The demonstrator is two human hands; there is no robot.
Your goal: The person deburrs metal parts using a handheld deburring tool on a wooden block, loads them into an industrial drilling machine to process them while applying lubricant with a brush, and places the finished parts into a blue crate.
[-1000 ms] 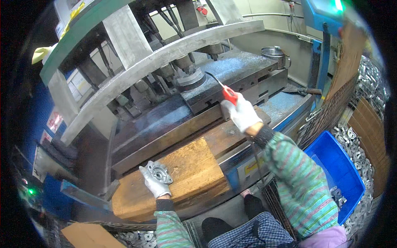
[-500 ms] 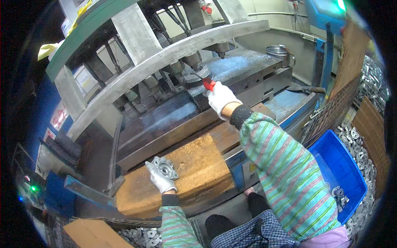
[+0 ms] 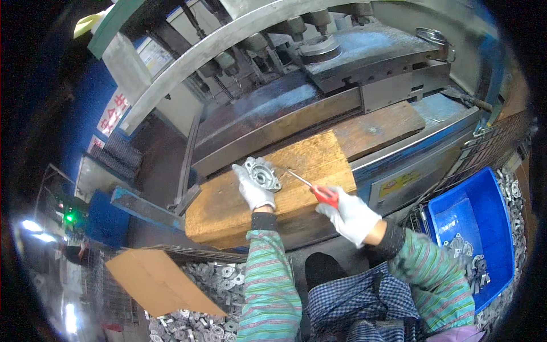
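Observation:
My gloved left hand grips a silver metal casting with a round opening and lugs, resting on a thick wooden block. In my gloved right hand is a screwdriver with a red handle. Its thin shaft points left toward the casting, and the tip hangs over the block, a little apart from the casting. Part of the left fingers is hidden behind the casting.
Beyond the block stands a drilling machine with several spindles above a steel bed. A blue bin holding some castings is at right. Loose castings and cardboard lie at lower left. A metal pot sits at the back right.
My right hand has come back from the machine's spindles to the block, bringing the screwdriver near the casting. My left hand still grips the casting. The whole view has shifted.

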